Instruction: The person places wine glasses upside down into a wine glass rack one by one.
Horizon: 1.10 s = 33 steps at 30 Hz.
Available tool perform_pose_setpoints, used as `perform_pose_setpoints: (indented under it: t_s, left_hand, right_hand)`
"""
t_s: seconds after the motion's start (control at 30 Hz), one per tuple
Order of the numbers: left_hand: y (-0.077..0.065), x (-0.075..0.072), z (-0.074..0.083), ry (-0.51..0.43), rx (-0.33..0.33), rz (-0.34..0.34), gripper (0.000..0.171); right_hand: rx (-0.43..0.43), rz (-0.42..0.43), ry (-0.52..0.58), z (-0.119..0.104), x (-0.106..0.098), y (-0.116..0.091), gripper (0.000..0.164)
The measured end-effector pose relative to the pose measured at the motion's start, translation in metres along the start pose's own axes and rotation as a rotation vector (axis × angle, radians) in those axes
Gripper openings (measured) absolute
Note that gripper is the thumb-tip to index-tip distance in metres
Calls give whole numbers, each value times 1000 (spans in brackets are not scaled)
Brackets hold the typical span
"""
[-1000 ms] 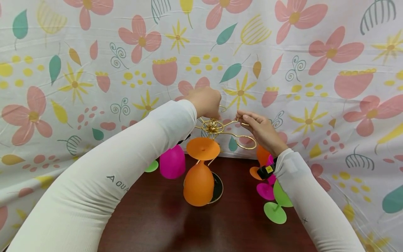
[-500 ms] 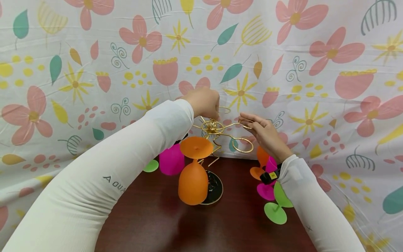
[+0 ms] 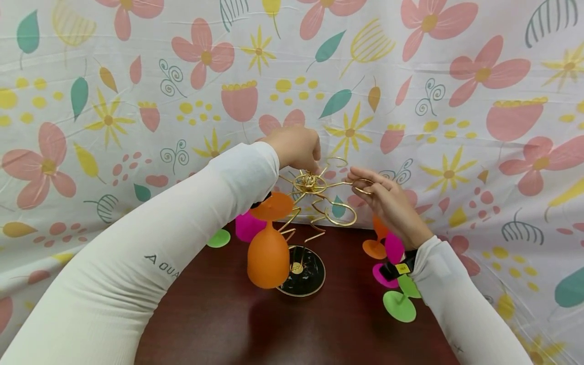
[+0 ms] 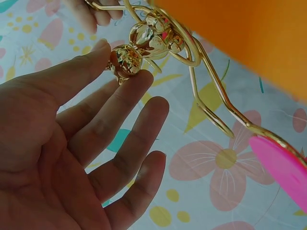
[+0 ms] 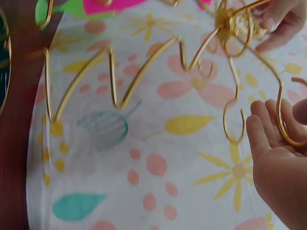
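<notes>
A gold wire goblet rack (image 3: pixel 310 183) stands on a round black base (image 3: pixel 307 285). An orange goblet (image 3: pixel 268 256) and a magenta goblet (image 3: pixel 248 228) hang upside down from its arms. My left hand (image 3: pixel 296 147) reaches to the top of the rack; in the left wrist view its thumb and fingertips pinch a shiny gold knob (image 4: pixel 127 60), the other fingers spread. Beside an outer loop at the right is my right hand (image 3: pixel 388 205). In the right wrist view that loop (image 5: pixel 280 127) lies across the nearly straight fingers, with the thumb close over it.
At the right, orange (image 3: pixel 375 248), magenta (image 3: pixel 394 247) and green (image 3: pixel 399 306) goblets stand upright on the dark table (image 3: pixel 219 304), partly behind the right wrist. A green goblet foot (image 3: pixel 219 238) shows at the left. A flowered cloth (image 3: pixel 410 76) hangs behind.
The rack has turned: the orange goblet and the front loop swung left, uncovering more of the black base. My right hand shifted slightly toward me with its loop. The left hand stays at the knob.
</notes>
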<state>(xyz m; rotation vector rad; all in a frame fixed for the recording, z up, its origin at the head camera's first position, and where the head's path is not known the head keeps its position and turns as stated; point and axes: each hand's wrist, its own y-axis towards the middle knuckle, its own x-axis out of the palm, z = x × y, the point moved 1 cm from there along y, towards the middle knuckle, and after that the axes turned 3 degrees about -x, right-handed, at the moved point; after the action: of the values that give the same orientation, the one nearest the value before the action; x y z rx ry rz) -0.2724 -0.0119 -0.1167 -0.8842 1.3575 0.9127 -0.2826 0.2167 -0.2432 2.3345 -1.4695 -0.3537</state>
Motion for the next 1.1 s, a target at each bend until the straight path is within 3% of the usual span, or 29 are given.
perform_pose_setpoints:
  t_s: [0.73,0.93,1.1]
  left_hand:
    - [-6,0,-1,-31,36,5,35]
    - [-6,-1,-3,-22,28,-8,37]
    - [-7,-2,-4,-18,32,0,36]
  right_hand:
    - [-75,66,-1,-6,30,-25,41]
    - [-85,95,-153,-9,24,-22,39]
    - [-99,198,-353,-17,11,-8,38]
